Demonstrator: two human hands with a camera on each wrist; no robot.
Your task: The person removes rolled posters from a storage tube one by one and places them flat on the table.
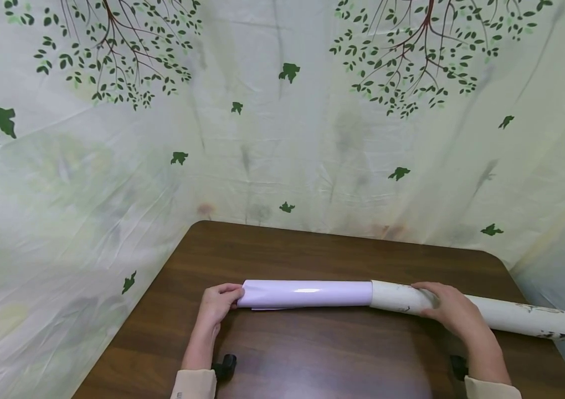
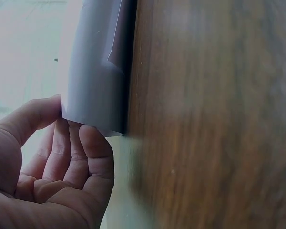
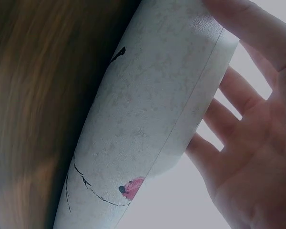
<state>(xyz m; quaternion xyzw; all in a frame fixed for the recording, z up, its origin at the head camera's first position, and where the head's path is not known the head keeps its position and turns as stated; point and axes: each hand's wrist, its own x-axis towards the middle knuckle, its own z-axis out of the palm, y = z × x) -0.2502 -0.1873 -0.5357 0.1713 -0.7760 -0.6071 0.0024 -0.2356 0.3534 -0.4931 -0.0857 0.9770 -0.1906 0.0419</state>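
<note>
Pinching the lilac glossy roll [image 1: 307, 293] by its outer end with the left hand [image 1: 217, 302]; gripping the white patterned roll [image 1: 517, 317] with the right hand [image 1: 454, 310], well apart. Already rolled up and meeting between both hands; seemingly left to tidy: a loose lower edge [image 1: 268, 309]. Cannot tell whether nested.

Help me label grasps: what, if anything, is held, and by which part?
The left hand pinches the lilac roll by its left end; the right hand grips the white roll left of its middle.
</note>
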